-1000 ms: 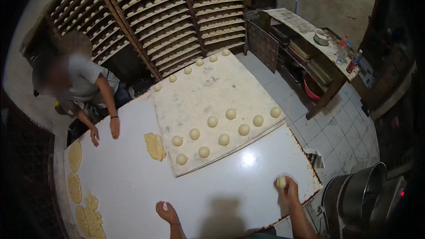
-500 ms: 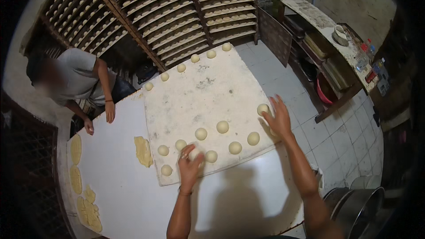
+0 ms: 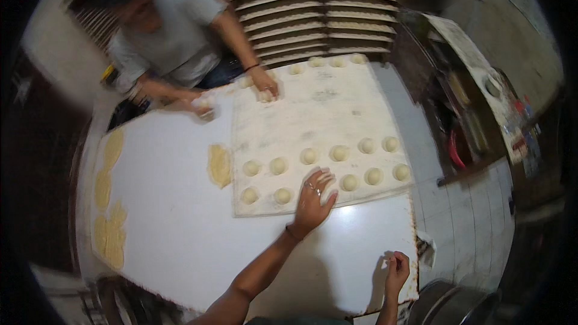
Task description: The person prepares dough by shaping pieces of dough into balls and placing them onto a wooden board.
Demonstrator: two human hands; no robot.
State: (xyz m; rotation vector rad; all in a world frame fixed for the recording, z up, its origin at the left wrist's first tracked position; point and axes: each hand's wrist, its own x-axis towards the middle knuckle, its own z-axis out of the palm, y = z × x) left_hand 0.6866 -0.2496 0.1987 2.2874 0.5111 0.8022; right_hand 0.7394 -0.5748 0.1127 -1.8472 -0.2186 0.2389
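My left hand (image 3: 315, 200) reaches over the near edge of a floured board (image 3: 301, 120), fingers stretched and thumb apart. A pale round dough ball (image 3: 329, 189) shows partly between thumb and fingers; the hand hides the rest, and I cannot tell how firmly they touch. Two rows of dough balls lie around it, with one dough ball (image 3: 349, 182) to its right and another (image 3: 283, 195) to its left. Above the near right corner of the white table (image 3: 174, 222), my right hand (image 3: 397, 269) is closed with fingers curled; nothing shows in it.
Across the table a person's hand (image 3: 265, 84) sets a ball at the board's far left; their other hand (image 3: 201, 107) has dough. Flat dough pieces (image 3: 108, 186) line the left side, and another dough piece (image 3: 219, 165) lies beside the board. Racks (image 3: 283, 18) stand behind.
My right hand has left the board's right side and drawn back toward me. My left hand has moved right along the near row. The person opposite now leans in, reaching onto the board. The view has shifted.
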